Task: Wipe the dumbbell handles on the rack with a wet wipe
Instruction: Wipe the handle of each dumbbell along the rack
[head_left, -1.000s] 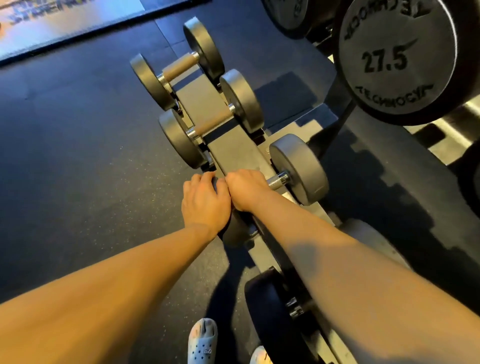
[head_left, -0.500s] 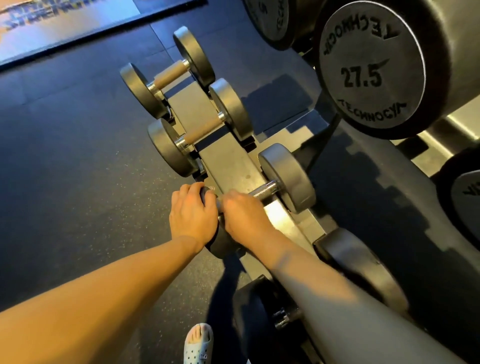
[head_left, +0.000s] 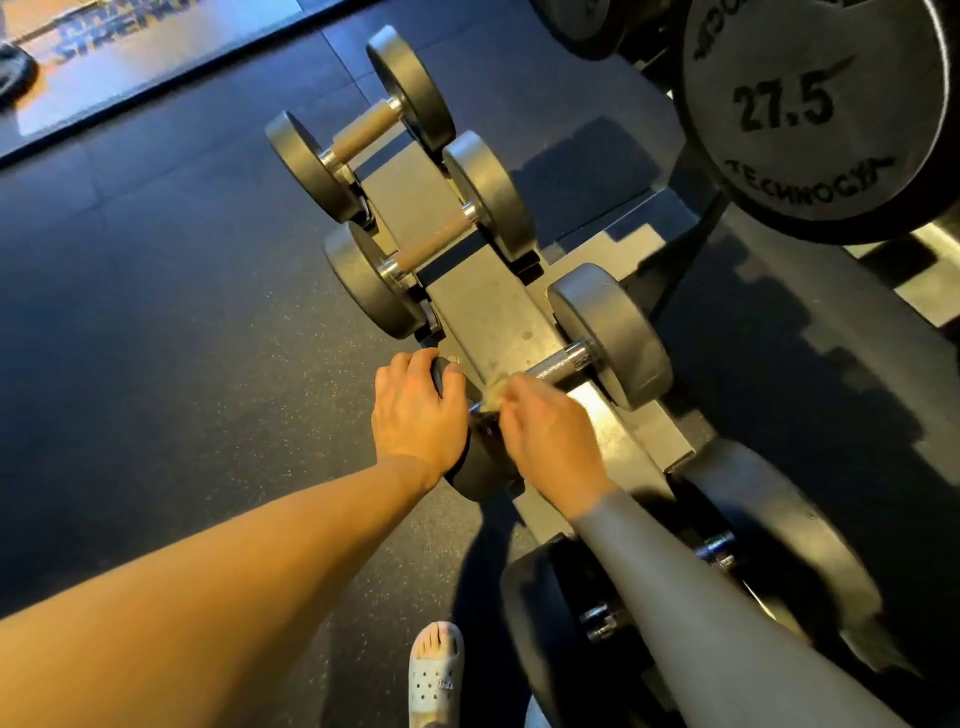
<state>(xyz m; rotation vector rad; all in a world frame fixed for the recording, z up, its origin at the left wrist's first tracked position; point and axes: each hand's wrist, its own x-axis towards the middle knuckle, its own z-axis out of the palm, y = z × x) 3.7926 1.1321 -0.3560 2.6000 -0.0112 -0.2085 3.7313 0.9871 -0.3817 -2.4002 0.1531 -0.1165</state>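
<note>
Pale wipe (head_left: 495, 391) blurred, mostly hidden in my right hand (head_left: 553, 441), pinched against handle (head_left: 557, 365); left hand (head_left: 415, 415) grips dumbbell head (head_left: 480, 470).

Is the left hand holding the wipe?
No, the left hand grips the dumbbell head; the right hand holds the wipe against the handle.

A low grey dumbbell rack (head_left: 488, 312) stands on the dark speckled rubber floor (head_left: 156, 338). Across it rest the far tan-handled dumbbell (head_left: 363, 130), a second tan-handled dumbbell (head_left: 431, 244), a chrome-handled dumbbell (head_left: 558, 364), and nearest me a bigger black dumbbell (head_left: 769, 530).
</note>
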